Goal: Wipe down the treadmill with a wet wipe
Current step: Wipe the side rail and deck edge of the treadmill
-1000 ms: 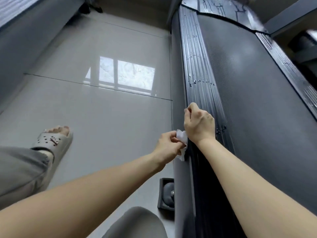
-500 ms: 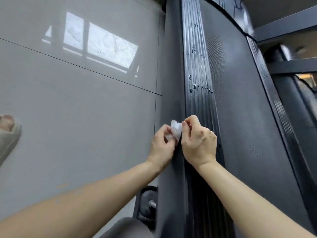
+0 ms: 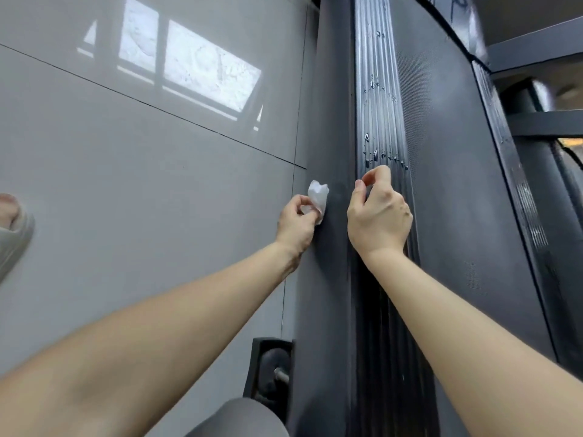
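The dark treadmill runs up the right half of the head view, with a ribbed side rail left of its belt. Wet droplets sit on the rail just beyond my fingers. My left hand pinches a crumpled white wet wipe beside the treadmill's smooth outer edge. My right hand hovers over the ribbed rail, its thumb and forefinger curled close together with nothing seen between them. A gap separates the two hands.
Glossy grey floor tiles fill the left, with a window reflection. A foot in a grey sandal shows at the left edge. A treadmill wheel in its bracket sits low by my knee. A dark frame stands at far right.
My hands, which were together on the wipe, have parted. The wipe stays in my left hand, and my right hand has let go and moved right over the rail. The view moved closer.
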{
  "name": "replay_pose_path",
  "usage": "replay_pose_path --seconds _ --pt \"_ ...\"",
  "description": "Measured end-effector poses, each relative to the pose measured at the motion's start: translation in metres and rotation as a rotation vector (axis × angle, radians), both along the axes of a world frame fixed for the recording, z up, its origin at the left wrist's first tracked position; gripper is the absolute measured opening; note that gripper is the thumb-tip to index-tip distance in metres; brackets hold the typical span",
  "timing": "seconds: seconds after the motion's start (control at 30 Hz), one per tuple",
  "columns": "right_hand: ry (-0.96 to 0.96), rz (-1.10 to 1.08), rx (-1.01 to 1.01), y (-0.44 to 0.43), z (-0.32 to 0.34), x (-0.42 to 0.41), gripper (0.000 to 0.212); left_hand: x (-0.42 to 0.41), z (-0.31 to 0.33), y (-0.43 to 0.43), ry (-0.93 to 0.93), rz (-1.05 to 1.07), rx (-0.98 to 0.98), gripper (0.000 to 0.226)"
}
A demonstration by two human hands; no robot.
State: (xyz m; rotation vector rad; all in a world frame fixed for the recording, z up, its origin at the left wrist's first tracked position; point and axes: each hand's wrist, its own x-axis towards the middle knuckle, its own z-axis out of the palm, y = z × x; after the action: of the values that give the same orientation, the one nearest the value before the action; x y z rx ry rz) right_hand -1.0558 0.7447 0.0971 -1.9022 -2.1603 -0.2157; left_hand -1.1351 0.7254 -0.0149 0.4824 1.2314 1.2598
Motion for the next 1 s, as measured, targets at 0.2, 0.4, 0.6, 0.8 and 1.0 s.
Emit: replay_pose_path --seconds 0.2,0.4,0.6,0.8,1.0 --pt "-0.007 -0.007 0.005 0.001 -0.002 0.003 0.018 0.034 -0.038 -0.158 -0.343 -0.219 -0.321 0.04" --pt "0.012 0.005 0.003 0.003 -0.002 0.004 0.019 0.01 -0.012 -0.028 -0.169 -0.063 -0.139 0.023" --pt "0.01 0.001 -0.004 0.001 -0.001 0.003 0.02 0.009 -0.013 -0.033 -0.237 -0.001 -0.197 0.024" --pt "0.031 -0.005 -0.004 0.001 -0.001 0.002 0.019 0.032 0.002 -0.148 -0.419 -0.194 -0.441 0.032" --pt "0.015 -0.016 0.005 0.002 -0.001 0.002 0.02 0.019 0.012 -0.076 -0.015 -0.06 -0.139 0.009"
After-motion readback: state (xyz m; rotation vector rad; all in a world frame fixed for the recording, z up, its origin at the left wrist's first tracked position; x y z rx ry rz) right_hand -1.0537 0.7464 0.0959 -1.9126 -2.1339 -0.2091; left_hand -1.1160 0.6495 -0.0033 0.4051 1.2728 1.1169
